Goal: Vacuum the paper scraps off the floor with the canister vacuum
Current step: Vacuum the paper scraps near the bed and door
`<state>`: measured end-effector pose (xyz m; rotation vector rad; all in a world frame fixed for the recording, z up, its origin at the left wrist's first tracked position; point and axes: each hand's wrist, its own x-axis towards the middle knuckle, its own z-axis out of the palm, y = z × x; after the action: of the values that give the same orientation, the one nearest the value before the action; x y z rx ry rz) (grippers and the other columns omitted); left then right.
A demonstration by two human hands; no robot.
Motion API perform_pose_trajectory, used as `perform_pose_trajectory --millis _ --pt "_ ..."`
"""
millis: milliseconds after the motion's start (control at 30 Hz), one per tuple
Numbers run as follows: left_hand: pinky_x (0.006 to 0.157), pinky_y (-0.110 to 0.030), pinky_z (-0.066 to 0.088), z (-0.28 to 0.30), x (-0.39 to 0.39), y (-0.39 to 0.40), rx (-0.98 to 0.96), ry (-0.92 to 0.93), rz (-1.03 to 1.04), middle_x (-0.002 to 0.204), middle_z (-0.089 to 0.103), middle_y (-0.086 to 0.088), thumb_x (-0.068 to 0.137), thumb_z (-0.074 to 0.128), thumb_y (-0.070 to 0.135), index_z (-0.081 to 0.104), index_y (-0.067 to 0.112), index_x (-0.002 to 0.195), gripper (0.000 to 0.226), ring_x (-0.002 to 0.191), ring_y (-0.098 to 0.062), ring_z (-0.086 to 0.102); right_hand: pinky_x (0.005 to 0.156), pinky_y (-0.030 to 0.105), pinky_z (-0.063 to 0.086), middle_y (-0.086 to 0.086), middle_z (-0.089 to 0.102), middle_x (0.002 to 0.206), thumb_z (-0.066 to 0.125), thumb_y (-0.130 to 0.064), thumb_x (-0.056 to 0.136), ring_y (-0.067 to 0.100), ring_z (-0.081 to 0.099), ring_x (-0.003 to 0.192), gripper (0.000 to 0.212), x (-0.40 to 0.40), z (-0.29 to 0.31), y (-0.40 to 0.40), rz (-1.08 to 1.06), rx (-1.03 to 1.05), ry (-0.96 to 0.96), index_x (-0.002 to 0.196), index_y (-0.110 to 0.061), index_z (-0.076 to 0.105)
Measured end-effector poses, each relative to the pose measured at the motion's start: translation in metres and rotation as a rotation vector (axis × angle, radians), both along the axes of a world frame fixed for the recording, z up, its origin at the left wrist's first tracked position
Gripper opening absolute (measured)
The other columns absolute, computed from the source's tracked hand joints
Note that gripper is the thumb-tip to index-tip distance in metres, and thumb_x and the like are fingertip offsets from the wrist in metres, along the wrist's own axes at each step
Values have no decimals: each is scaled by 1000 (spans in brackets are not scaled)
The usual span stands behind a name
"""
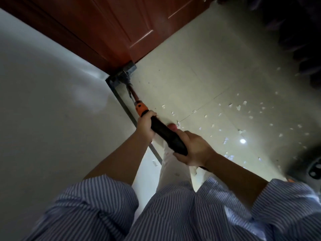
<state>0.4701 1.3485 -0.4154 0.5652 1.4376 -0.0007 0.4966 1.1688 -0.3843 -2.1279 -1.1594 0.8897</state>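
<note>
Scraps [239, 107] at right of frame risk being missed: your left hand [145, 126] and right hand [192, 148], clamped on the wand [166, 133], aim the floor head [124, 73] at the door [121, 23] corner.

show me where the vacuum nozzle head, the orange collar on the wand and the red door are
vacuum nozzle head [125, 73], head view, on its dark flat top at the door corner
orange collar [141, 108], head view, on its orange face just above the left hand
red door [125, 23], head view, on a panel
</note>
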Motion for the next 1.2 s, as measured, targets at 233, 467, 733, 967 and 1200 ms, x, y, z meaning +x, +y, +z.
perform_pose_trajectory --millis 233,467,733,967,1200 --pt "43 -17 45 -43 6 -4 28 -13 65 38 47 0 86 48 -2 42 8 67 23 32 -11 49 73 38 50 23 55 110 60 -38 74 39 57 91 77 5 -52 1 13 -12 -24 138 -3 36" --pt "43 -15 46 -59 -14 -30 51 -22 42 39 48 0 87 46 -5 43 8 70 21 33 -9 50 45 25 49 16 65 81 46 -44 68 29 63 58 61 -21 -76 -26 -21 168 -157 115 -5 42" --pt "44 -18 49 -26 -19 -80 -45 -134 151 39 48 0 90 43 -1 43 9 66 26 32 -11 50 43 21 45 14 63 77 63 -40 60 25 60 50 71 1 -60 -74 152 161 -237 118 -5 40" --pt "76 -29 46 1 25 -101 -117 -292 248 40 50 -1 89 45 2 42 11 63 29 38 -12 52 37 27 42 14 61 71 63 -35 57 27 56 45 69 80 -15 -91 276 186 -433 116 -8 40" --pt "67 -27 46 -4 29 -55 17 -130 24 47 55 -3 88 48 -3 49 6 67 23 54 -16 53 42 23 44 16 62 76 46 -42 70 27 58 50 62 40 -41 -57 77 217 -314 118 -5 41"
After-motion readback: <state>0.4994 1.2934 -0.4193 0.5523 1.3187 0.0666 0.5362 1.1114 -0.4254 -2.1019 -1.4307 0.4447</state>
